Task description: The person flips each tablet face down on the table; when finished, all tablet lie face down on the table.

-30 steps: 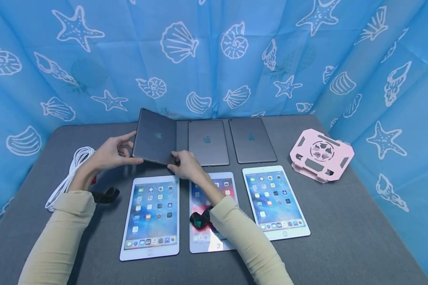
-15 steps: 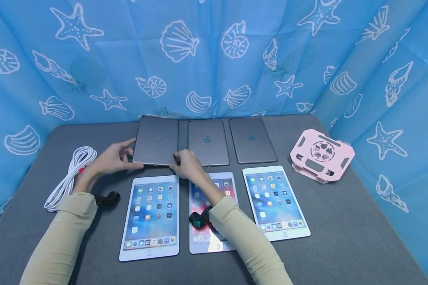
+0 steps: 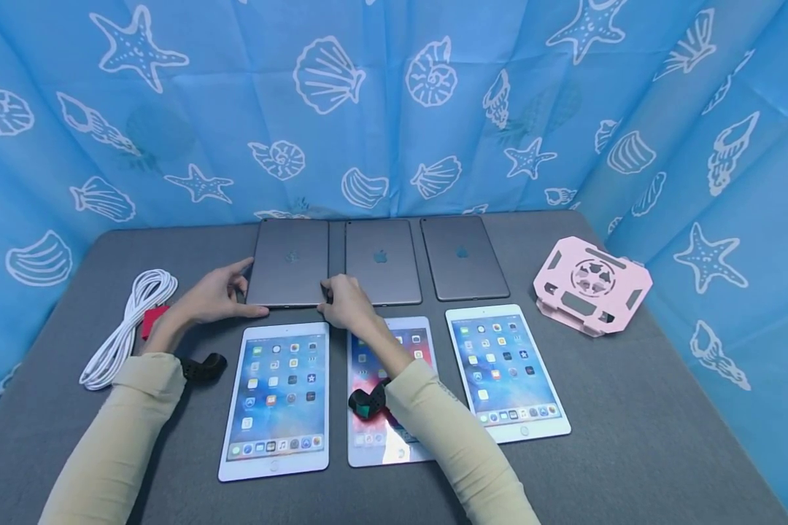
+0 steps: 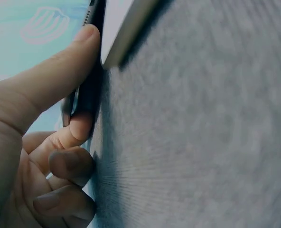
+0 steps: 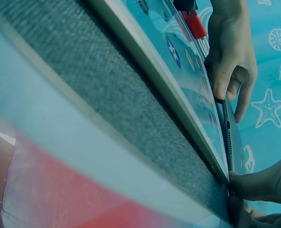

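Six tablets lie in two rows across the grey table, and both hands work on the far left one — the dark tablet, back up, left of middle in the head view. A second ago it was tilted, its far edge lifted off the cloth; half a second ago it was nearly flat; now it lies flat in line with the second dark tablet and the third dark tablet. I judge the setting-down all but done, with only the letting go left.

The left hand pinches the tablet's near left corner, thumb along the near edge and fingers at the side (the left wrist view shows the thumb laid against the thin dark edge). The right hand grips the near right corner, fingertips curled at the edge; the right wrist view shows them against it at the lower right of the frame.

Nearer the person lie three lit tablets — the left white tablet, the middle white tablet partly under the right forearm, and the right white tablet. A coiled white cable sits at middle left of the frame, and a pink stand at middle right.
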### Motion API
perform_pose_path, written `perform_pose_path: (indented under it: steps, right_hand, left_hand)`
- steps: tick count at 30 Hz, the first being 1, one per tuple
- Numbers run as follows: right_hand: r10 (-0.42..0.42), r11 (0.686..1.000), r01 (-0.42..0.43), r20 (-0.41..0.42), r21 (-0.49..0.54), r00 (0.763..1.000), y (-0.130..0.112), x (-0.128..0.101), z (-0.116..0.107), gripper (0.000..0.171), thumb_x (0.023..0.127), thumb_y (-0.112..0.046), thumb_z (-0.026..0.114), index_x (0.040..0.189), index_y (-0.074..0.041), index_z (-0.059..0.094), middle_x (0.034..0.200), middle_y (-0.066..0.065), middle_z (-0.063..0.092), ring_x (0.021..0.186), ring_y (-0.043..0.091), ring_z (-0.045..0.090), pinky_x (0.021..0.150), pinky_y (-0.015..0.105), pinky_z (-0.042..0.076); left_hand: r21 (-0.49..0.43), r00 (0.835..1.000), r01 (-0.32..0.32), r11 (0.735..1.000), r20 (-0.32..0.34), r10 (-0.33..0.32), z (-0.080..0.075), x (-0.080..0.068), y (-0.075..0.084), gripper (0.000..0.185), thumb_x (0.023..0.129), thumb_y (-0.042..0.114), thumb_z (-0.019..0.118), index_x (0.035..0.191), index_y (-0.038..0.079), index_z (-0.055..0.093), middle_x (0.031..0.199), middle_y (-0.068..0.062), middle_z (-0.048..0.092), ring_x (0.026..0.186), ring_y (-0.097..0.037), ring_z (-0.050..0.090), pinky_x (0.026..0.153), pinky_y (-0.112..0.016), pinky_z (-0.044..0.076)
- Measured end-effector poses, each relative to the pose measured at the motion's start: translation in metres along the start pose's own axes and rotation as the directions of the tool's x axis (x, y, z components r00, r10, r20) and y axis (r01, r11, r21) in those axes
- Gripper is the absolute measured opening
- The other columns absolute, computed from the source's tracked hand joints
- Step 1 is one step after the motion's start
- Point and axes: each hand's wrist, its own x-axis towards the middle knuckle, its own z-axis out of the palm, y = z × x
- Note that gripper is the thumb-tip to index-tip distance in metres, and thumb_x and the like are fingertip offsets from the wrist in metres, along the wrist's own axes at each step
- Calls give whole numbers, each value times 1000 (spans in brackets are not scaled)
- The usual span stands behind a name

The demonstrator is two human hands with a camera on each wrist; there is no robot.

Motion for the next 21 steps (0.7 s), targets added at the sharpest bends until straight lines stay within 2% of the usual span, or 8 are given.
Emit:
perform_pose_path:
  steps: [8, 12, 15, 17, 21]
  right_hand:
    - [-1, 1000, 1, -4, -9, 1000, 0, 2, 1, 53, 98, -11, 69, 147, -1, 52, 140, 20, 63, 98, 23, 69, 74, 22, 55]
    - [-5, 1000, 5, -10, -7, 1000, 1, 2, 0, 53, 98, -11, 69, 147, -1, 52, 139, 20, 63, 93, 21, 68, 73, 22, 54]
    - [-4, 1000, 4, -13, 2, 1000, 0, 1, 1, 53, 97, -10, 69, 147, 0, 52, 138, 20, 64, 82, 18, 66, 68, 21, 52]
    - [1, 1000, -1, -10, 1, 1000, 0, 0, 1, 53, 98, -10, 69, 147, 0, 52, 137, 20, 64, 74, 16, 62, 64, 20, 51]
    - [7, 1000, -7, -4, -6, 1000, -1, -1, 0, 53, 98, -11, 69, 147, 1, 52, 138, 20, 64, 66, 12, 56, 58, 18, 47]
  left_hand:
    - [-33, 1000, 18, 999, -13, -19, 3, 1, -2, 115, 80, 40, 87, 161, -3, 18, 82, -2, 55, 58, -12, 46, 62, -30, 36]
    - [-35, 999, 38, 999, 0, -38, 3, 3, -1, 117, 80, 40, 87, 161, -4, 16, 80, 0, 54, 59, -13, 46, 65, -31, 37]
    - [-22, 999, 49, 999, 17, -49, 2, 5, 0, 118, 80, 41, 87, 161, -6, 14, 78, 2, 53, 61, -13, 45, 68, -32, 37]
    - [-9, 999, 40, 999, 32, -40, 2, 6, 2, 118, 81, 41, 86, 160, -8, 14, 72, 3, 51, 60, -13, 43, 71, -32, 37]
    - [-10, 998, 8, 1000, 70, -8, 1, 6, 4, 113, 84, 38, 84, 159, -11, 15, 59, 7, 44, 54, -9, 37, 68, -29, 38]
